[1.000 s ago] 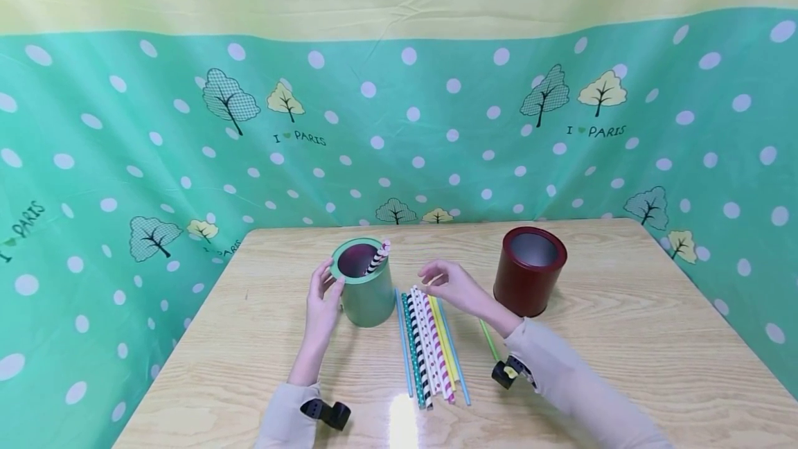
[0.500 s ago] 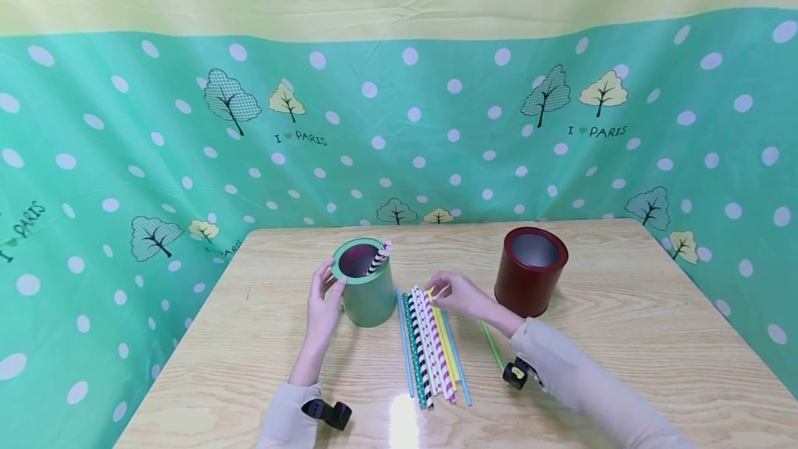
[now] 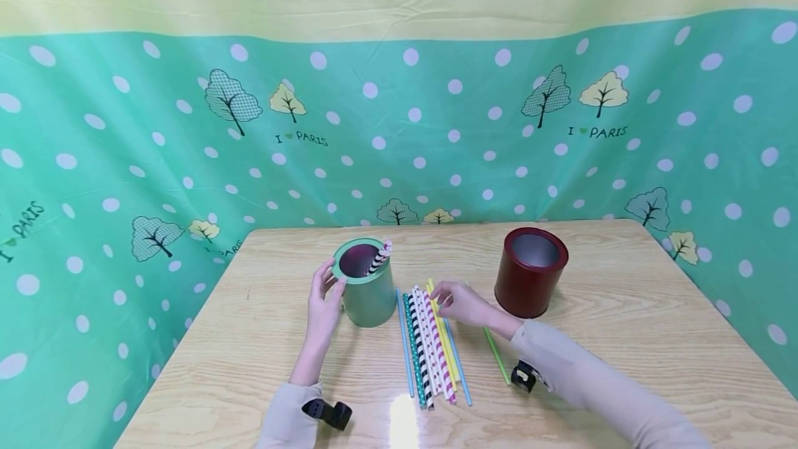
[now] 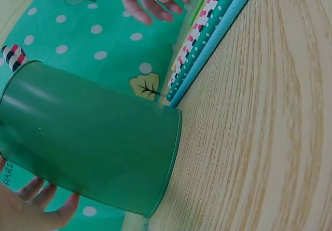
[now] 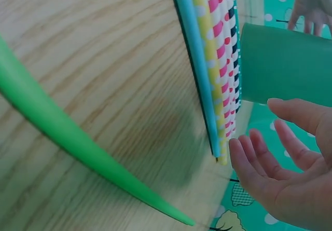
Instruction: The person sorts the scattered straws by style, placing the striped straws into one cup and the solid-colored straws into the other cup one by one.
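My left hand (image 3: 324, 305) holds the side of an upright green can (image 3: 369, 300), fingers and thumb at its rim. In the left wrist view, fingertips (image 4: 66, 210) press along the can's side. Striped paper straws (image 3: 380, 255) lean inside, their tops above the rim. A row of straws lies right of the can, among them a yellow straw (image 3: 444, 338), a pink-striped straw (image 3: 444, 366) and a blue straw (image 3: 458, 366). My right hand (image 3: 463, 303) is by the yellow straw's far end, fingers loosely bent and holding nothing, as the right wrist view shows.
A dark red can (image 3: 530, 283) stands upright at the right, its mouth facing up. One green straw (image 3: 497, 359) lies apart, partly under my right forearm. Behind the wooden table (image 3: 623, 338) hangs a dotted green curtain (image 3: 399, 123).
My right hand has moved right and toward me from the straws' far ends. The yellow straw's far end now shows past its neighbours. My left hand and the green can have stayed put.
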Demonstrator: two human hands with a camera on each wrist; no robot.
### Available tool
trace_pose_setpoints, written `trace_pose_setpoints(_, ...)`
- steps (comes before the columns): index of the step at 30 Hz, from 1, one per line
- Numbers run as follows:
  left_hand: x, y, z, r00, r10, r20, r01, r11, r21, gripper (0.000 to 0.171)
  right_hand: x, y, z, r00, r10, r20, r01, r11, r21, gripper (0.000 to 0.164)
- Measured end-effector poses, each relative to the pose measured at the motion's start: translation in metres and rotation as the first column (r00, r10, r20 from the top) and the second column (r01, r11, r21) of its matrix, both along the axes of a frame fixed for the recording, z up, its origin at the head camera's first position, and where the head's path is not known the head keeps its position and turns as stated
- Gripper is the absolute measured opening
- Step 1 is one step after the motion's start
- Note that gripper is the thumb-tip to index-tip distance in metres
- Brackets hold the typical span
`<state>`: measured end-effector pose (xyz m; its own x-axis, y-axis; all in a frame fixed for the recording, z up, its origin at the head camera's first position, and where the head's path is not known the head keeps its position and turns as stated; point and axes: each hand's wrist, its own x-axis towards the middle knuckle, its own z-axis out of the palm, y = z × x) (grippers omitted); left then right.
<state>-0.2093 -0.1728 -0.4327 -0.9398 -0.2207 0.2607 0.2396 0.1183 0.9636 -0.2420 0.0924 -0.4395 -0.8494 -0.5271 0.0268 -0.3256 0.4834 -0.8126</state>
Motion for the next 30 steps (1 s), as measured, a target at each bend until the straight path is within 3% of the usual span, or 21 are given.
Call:
trace_pose_setpoints(18,0.001,0.001,0.000,1.000,0.004,-0.009,-0.004,1.000,0.000,0.044,0.001,-0.003,-0.012,0.998,-0.056,-0.016,0.057,0.997,0.061,0.026)
trace_pose_setpoints(30,0.001,0.002,0.001,1.000,0.007,-0.001,-0.007,1.000,0.019,0.044,-0.002,-0.003,-0.020,0.997,-0.034,-0.072,0.040,0.996,0.082,0.027)
